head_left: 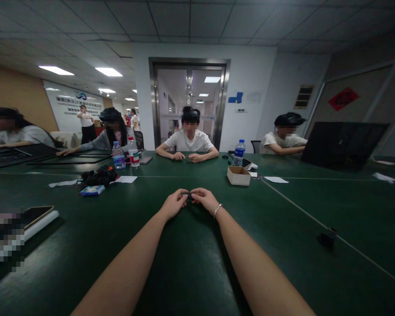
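Both arms reach out over the dark green table (191, 254). My left hand (174, 204) is closed in a pinch, its fingertips turned inward. Opposite it, my right hand (205, 200), with a silver bracelet (218, 211) at the wrist, is also pinched. Their fingertips almost meet around a small dark item (189, 195), too small and too covered by the fingers to name. The hands are just above or resting on the table; I cannot tell which.
Right of my hands stands a small open box (238, 176), a water bottle (239, 152) behind it. Two bottles (119, 156), black straps (100, 176) and a blue packet (92, 190) lie left. A black clip (328, 237) is at right. A person (192, 142) sits opposite.
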`<state>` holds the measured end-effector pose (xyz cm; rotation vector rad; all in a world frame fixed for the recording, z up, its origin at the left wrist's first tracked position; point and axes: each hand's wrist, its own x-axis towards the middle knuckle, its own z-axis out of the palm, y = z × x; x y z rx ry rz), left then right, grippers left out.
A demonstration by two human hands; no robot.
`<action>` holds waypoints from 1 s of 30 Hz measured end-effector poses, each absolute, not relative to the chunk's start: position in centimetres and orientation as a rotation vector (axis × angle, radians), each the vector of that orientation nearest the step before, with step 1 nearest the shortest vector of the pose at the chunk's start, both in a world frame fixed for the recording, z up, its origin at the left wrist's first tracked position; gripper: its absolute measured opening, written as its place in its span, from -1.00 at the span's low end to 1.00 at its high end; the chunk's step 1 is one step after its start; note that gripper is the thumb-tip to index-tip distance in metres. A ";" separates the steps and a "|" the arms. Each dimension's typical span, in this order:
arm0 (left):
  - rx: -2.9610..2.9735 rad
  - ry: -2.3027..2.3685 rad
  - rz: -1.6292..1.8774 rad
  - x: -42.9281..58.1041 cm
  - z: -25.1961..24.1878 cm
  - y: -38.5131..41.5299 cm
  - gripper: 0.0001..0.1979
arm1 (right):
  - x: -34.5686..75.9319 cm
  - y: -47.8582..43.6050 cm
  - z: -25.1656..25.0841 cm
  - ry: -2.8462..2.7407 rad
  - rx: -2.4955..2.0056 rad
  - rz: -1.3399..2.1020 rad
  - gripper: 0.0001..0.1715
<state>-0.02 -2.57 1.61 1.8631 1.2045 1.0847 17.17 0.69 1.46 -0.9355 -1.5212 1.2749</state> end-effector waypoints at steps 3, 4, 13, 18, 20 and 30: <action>1.843 1.243 1.179 -0.1 1.6 -2.4 -0.57 | 17.2 0.8 1.5 -1.535 -0.932 1.273 -0.67; 1.844 1.247 1.190 -0.1 1.6 -2.3 -0.57 | 17.2 0.8 1.5 -1.538 -0.934 1.271 -0.67; 1.886 1.301 1.022 -0.1 1.8 -2.5 -0.58 | 17.1 0.6 1.6 -1.536 -0.943 1.274 -0.71; 1.906 1.271 1.132 0.1 2.2 -2.9 -0.56 | 17.2 0.5 1.7 -1.522 -0.945 1.269 -0.70; 1.877 1.258 1.118 0.1 2.1 -2.8 -0.61 | 17.2 0.5 1.8 -1.525 -0.945 1.275 -0.69; 1.850 1.325 1.059 -0.1 1.9 -2.7 -0.61 | 17.2 0.4 1.9 -1.529 -0.937 1.283 -0.71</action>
